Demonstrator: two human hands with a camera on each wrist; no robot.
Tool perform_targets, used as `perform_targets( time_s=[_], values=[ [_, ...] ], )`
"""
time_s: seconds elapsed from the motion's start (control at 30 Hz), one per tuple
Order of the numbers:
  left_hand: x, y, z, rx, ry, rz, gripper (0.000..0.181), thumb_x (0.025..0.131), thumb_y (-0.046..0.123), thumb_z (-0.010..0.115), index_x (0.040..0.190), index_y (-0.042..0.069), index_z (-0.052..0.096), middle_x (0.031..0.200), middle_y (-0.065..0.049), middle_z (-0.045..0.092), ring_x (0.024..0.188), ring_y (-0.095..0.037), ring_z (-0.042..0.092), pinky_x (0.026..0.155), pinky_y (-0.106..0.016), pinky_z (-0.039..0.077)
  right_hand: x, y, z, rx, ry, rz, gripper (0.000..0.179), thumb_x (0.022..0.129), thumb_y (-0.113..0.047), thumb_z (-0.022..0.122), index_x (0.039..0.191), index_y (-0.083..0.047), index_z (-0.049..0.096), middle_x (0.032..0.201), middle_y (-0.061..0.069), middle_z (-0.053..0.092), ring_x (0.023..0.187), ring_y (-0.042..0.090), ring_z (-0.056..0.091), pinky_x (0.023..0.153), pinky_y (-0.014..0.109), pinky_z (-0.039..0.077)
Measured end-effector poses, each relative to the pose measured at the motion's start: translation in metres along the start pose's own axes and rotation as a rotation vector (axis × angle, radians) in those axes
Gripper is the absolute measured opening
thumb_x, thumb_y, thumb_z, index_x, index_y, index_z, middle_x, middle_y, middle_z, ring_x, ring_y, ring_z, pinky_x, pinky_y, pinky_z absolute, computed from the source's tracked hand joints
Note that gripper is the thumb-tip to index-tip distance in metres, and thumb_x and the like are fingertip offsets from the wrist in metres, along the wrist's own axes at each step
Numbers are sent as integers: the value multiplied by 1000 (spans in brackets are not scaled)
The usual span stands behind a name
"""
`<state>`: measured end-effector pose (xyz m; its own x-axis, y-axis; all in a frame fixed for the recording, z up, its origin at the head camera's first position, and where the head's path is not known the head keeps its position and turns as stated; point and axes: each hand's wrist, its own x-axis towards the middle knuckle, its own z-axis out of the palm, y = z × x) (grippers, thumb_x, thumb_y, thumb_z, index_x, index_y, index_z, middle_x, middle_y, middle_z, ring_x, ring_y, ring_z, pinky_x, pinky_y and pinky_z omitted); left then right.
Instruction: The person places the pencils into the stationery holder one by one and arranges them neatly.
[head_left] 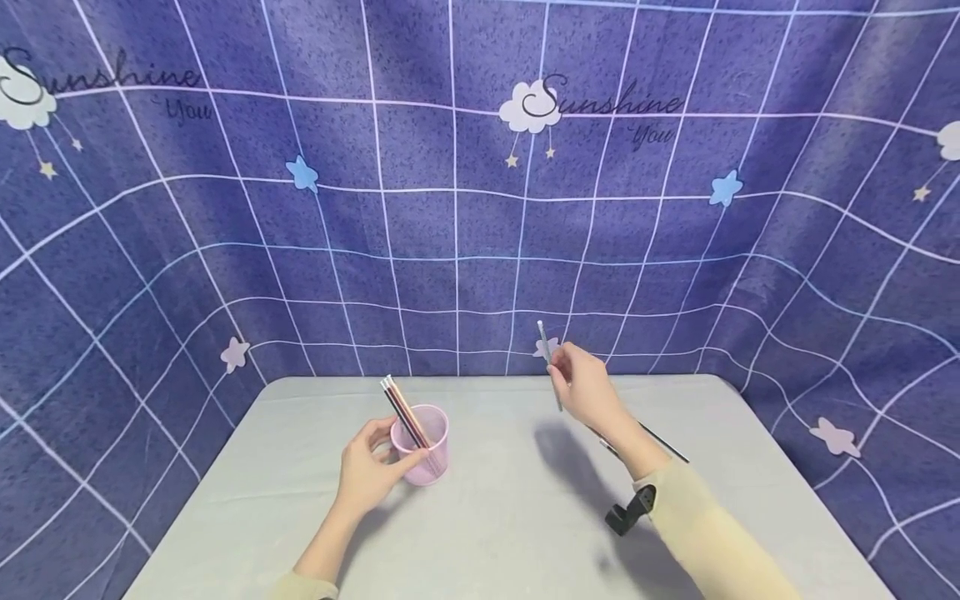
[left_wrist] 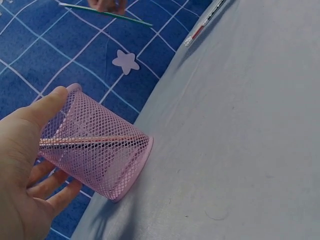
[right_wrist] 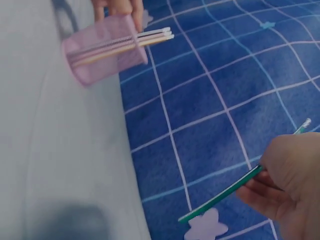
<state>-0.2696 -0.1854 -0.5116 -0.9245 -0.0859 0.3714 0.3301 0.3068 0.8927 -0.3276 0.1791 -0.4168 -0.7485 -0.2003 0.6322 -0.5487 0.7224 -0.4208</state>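
Observation:
My left hand (head_left: 362, 475) holds a pink mesh pen cup (head_left: 438, 463), with the thumb and fingers on opposite sides near its rim. Several pencils (head_left: 399, 403) with white ends lean inside it, ends sticking out of the top. In the left wrist view the cup's base (left_wrist: 135, 175) is at the table surface. To the right, my right hand (head_left: 588, 390) is raised above the table and pinches one pencil (head_left: 543, 337), tilted, white end up. The right wrist view shows this pencil as green (right_wrist: 220, 196), its lower end free.
Dark pencils (head_left: 665, 442) lie on the pale table (head_left: 487, 525) at the right, partly hidden behind my right forearm. A black strap device (head_left: 632, 510) is on my right wrist. A blue-purple grid curtain (head_left: 487, 225) with stars and clouds hangs behind and beside the table.

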Motion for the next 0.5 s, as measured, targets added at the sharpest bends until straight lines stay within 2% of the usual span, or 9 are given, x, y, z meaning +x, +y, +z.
perform_targets(
  time_s=[0.3, 0.5],
  values=[
    [0, 0, -1, 8, -2, 8, 65, 73, 11, 99, 128, -3, 67, 126, -25, 74, 121, -41, 73, 98, -44, 67, 18, -37, 3, 170, -69, -32, 7, 101, -4, 67, 105, -3, 62, 97, 11, 73, 89, 25, 76, 80, 33, 71],
    [-2, 0, -1, 1, -9, -7, 65, 74, 11, 99, 129, -3, 66, 128, -25, 73, 122, -41, 72, 99, -43, 67, 26, -57, 12, 282, -93, -62, 9, 100, -1, 66, 106, -3, 60, 98, 12, 75, 91, 27, 77, 80, 29, 71]
  ],
)
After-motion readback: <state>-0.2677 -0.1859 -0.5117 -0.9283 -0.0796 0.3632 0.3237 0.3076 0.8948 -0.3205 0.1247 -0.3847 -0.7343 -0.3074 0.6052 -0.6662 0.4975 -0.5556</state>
